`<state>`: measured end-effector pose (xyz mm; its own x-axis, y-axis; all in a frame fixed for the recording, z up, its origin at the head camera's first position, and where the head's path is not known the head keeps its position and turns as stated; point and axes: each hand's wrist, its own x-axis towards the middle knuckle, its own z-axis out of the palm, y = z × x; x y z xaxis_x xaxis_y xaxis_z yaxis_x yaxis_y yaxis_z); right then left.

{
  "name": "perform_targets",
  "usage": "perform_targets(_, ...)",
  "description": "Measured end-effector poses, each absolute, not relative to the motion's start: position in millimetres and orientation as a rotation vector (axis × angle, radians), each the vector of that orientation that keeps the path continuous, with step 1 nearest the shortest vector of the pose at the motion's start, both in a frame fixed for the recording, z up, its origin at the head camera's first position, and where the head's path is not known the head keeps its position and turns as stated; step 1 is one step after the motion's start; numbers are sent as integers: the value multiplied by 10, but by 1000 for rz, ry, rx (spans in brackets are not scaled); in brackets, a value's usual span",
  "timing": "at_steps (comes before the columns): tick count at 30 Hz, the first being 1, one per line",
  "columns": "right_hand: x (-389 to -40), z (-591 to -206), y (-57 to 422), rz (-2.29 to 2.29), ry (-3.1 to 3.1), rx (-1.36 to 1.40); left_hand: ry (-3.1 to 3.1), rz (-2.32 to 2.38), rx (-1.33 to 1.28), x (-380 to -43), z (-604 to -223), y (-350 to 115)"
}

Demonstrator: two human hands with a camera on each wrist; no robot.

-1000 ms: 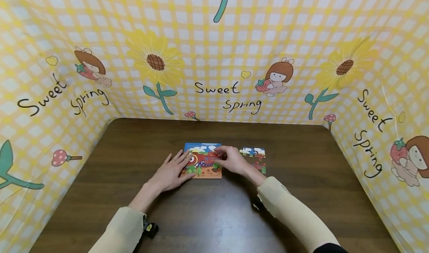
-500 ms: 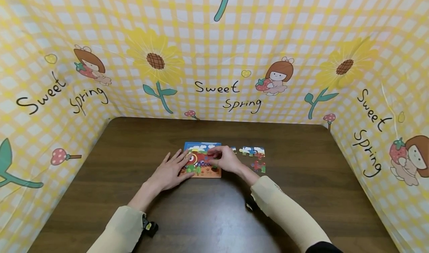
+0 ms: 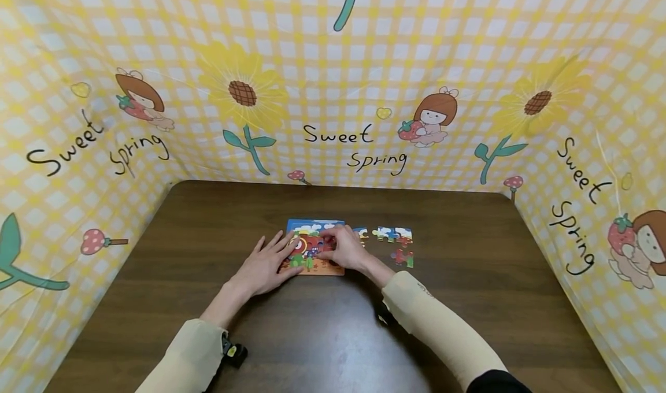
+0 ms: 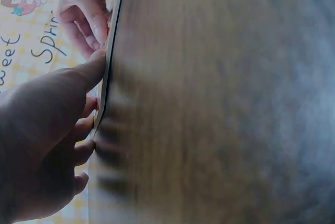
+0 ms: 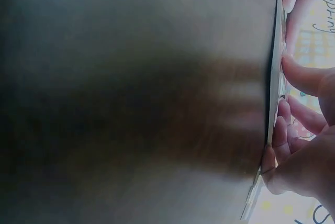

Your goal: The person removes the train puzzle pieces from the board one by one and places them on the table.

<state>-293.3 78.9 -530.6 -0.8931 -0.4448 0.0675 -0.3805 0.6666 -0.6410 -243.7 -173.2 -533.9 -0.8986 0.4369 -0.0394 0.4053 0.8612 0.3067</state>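
Beige sleeves reach in from the bottom of the frame over a brown worktop. Near the centre lies a picture puzzle, slightly wider than tall as seen. The left hand, fingers spread, rests on its left side. The right hand curls its fingers onto the right part, so neither is nearer; whether they pinch a piece, I cannot tell. Loose pieces lie right of centre, before yellow checked cloth.
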Motion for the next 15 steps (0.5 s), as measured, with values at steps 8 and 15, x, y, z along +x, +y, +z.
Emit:
perform_targets(8, -2907, -5306, 769, -1092, 2786, -687, 2938, 441, 675, -2447, -5358, -1744)
perform_targets(15, -2874, -5299, 766, -1136, 2784, -662, 2943, 443, 687, -2453, -5374, -1748)
